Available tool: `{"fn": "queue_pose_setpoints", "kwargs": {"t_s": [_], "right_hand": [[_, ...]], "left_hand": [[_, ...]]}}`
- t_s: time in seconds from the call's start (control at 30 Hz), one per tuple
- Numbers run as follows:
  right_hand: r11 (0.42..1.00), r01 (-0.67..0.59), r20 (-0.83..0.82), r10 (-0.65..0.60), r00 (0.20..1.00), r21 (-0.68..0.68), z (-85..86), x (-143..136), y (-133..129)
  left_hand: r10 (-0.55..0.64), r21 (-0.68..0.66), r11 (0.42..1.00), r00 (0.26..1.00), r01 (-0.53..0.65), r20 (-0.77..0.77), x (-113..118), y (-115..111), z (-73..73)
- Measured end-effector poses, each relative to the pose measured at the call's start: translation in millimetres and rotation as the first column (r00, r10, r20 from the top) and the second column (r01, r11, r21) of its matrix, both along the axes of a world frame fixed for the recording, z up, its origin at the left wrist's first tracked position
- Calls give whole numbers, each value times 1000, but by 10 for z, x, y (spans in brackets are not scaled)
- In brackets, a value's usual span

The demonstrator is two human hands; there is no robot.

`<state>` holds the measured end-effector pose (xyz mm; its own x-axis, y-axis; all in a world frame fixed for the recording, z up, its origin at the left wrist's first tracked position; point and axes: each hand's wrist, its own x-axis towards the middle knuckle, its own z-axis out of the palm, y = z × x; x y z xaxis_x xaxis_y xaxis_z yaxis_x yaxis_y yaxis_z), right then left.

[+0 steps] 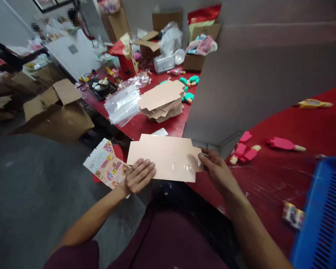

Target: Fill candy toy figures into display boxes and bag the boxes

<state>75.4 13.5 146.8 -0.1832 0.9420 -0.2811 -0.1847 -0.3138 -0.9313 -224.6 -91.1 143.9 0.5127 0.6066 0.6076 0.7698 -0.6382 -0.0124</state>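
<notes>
A flat pinkish-beige cardboard piece (165,155) with notched corners lies across both hands in front of my body. My left hand (140,176) has its fingers over the lower left edge of the card, with the thumb hidden beneath. At the right end, my right hand (212,164) grips the edge between thumb and fingers. A printed carton sheet (106,162) with colourful pictures rests on a red surface beside my left wrist. Beyond the card, a stack of similar cardboard pieces (162,99) stands on the red table (140,129), next to clear plastic bags (124,102).
An open brown carton (58,119) is on the left. A grey panel (240,82) rises between two red table areas. Pink wrapped items (282,144) and a blue basket (322,209) are at right. Two people are partly visible far back left.
</notes>
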Motion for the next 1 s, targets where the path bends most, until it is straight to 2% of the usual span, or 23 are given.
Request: {"fn": "queue_pose_setpoints", "kwargs": {"t_s": [0.07, 0.1, 0.17, 0.2, 0.27, 0.3, 0.37, 0.47, 0.53, 0.6, 0.63, 0.67, 0.7, 0.73, 0.77, 0.8, 0.83, 0.87, 0.9, 0.93, 0.97, 1.0], "right_hand": [[994, 39, -51, -44, 998, -98, -38, 76, -18], [990, 84, -71, -93, 993, -114, -59, 132, -51], [984, 168, -59, -171, 984, -58, -104, 266, -149], [982, 189, -36, -190, 981, -19, -129, 334, -207], [979, 197, 27, -198, 980, 47, -184, 448, -323], [978, 199, 62, -203, 977, 69, -212, 490, -375], [966, 245, 127, -253, 959, 79, -258, 542, -462], [912, 407, 203, -406, 891, 40, -284, 578, -553], [881, 473, 231, -461, 857, 1, -271, 603, -604], [889, 451, 186, -431, 883, -81, -253, 642, -660], [904, 400, 123, -385, 915, -151, -250, 666, -690], [915, 332, 42, -331, 943, -229, -253, 691, -722], [918, 256, -44, -282, 958, -301, -264, 716, -752], [915, 188, -119, -243, 963, -356, -280, 738, -781], [911, 135, -170, -215, 962, -389, -299, 757, -806], [911, 106, -194, -197, 961, -399, -319, 772, -827], [916, 93, -201, -183, 962, -390, -336, 781, -844], [926, 78, -203, -162, 966, -369, -349, 786, -857], [937, 55, -205, -132, 970, -344, -355, 788, -867], [948, 24, -208, -94, 974, -319, -355, 786, -875], [955, -13, -212, -52, 976, -298, -349, 782, -883], [958, -53, -213, -9, 977, -283, -340, 777, -892]], "left_hand": [[-21, -14, 1000, 999, 22, 41, 140, -50, -54], [21, -58, 998, 996, -16, 86, 205, -31, -73], [195, -197, 969, 951, -149, 241, 328, 70, -97], [309, -284, 934, 888, -216, 341, 391, 143, -105], [513, -470, 839, 685, -274, 517, 531, 319, -120], [583, -558, 793, 574, -246, 575, 610, 412, -129], [661, -701, 711, 397, -58, 637, 783, 574, -153], [724, -754, 601, 220, 266, 654, 1032, 681, -196], [743, -746, 566, 177, 349, 646, 1146, 653, -220], [770, -756, 510, 174, 411, 614, 1201, 584, -243], [793, -761, 440, 192, 476, 578, 1211, 548, -256], [815, -758, 346, 223, 553, 535, 1213, 517, -271], [825, -746, 247, 269, 619, 497, 1211, 494, -287], [819, -747, 178, 324, 641, 474, 1208, 479, -304], [795, -780, 174, 381, 601, 472, 1207, 472, -318], [757, -835, 252, 438, 490, 486, 1211, 472, -327], [701, -863, 394, 503, 317, 505, 1224, 477, -328], [618, -822, 553, 595, 136, 514, 1246, 484, -320], [504, -727, 686, 714, 12, 487, 1279, 493, -301], [364, -632, 775, 834, -25, 414, 1323, 502, -272], [213, -585, 811, 927, 8, 308, 1375, 511, -234], [72, -602, 796, 978, 61, 194, 1431, 522, -191]]}}
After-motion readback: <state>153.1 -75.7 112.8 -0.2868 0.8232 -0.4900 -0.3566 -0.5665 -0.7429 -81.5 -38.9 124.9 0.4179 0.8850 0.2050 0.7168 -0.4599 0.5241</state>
